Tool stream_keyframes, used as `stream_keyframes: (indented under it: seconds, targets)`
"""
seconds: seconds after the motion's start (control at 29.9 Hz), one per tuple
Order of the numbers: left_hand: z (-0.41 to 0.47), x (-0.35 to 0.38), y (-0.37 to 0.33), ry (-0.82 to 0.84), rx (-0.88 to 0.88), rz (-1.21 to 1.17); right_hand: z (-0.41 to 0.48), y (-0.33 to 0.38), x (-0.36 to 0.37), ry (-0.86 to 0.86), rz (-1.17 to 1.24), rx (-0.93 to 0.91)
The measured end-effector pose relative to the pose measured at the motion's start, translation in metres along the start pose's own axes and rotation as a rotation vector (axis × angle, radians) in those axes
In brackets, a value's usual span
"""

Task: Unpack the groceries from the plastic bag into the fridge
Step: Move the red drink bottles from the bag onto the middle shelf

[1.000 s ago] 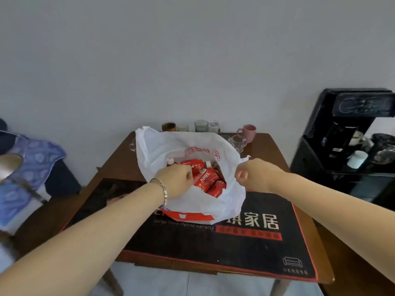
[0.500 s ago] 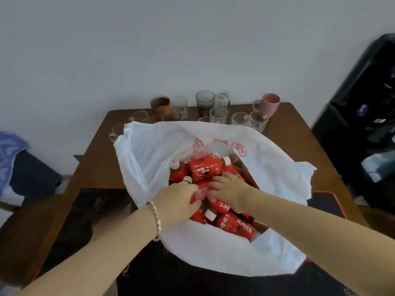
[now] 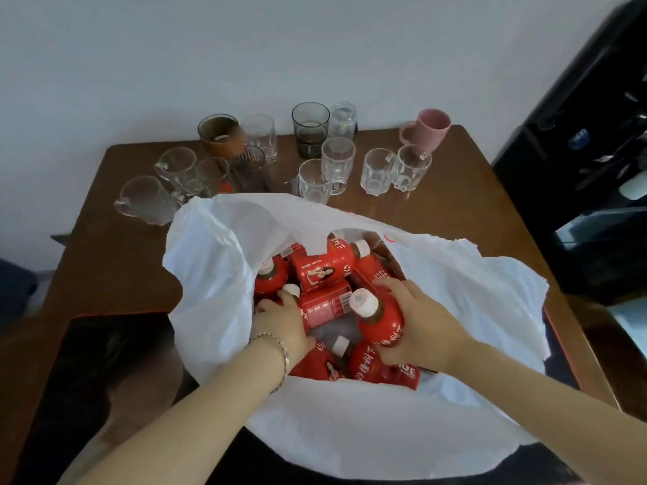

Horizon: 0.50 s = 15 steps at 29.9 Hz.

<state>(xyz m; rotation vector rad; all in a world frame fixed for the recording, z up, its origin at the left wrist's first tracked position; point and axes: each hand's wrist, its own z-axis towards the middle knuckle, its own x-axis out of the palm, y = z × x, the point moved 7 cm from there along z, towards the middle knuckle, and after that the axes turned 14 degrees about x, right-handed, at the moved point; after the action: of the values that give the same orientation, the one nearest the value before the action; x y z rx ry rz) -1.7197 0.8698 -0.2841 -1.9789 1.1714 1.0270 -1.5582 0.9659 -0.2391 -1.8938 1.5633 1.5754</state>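
Observation:
A white plastic bag (image 3: 217, 274) lies open on the brown table (image 3: 112, 260), holding several red-labelled drink bottles with white caps. Both my hands are inside the bag's mouth. My right hand (image 3: 423, 320) wraps around an upright red bottle (image 3: 380, 318) whose cap points up at me. My left hand (image 3: 283, 322), with a bracelet on the wrist, closes on another red bottle (image 3: 324, 306) lying on its side in the middle of the pile. More bottles (image 3: 324, 269) lie behind and below. No fridge is in view.
Several clear glass mugs (image 3: 338, 162), a dark tumbler (image 3: 310, 133), a brown-sleeved glass (image 3: 220, 134) and a pink mug (image 3: 427, 129) crowd the table's far edge behind the bag. A black mat (image 3: 105, 362) covers the near tabletop. A black appliance (image 3: 595, 169) stands right.
The view has moved closer over the bag. My hands went from holding the bag's rim into the bag, and each has now closed on a red bottle.

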Motion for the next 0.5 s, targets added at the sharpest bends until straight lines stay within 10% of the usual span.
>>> stream_keyframes:
  seconds: [0.5]
  targets:
    - [-0.055, -0.014, -0.049, -0.496, 0.395, -0.637, -0.038, 0.002, -0.012, -0.257, 0.229, -0.061]
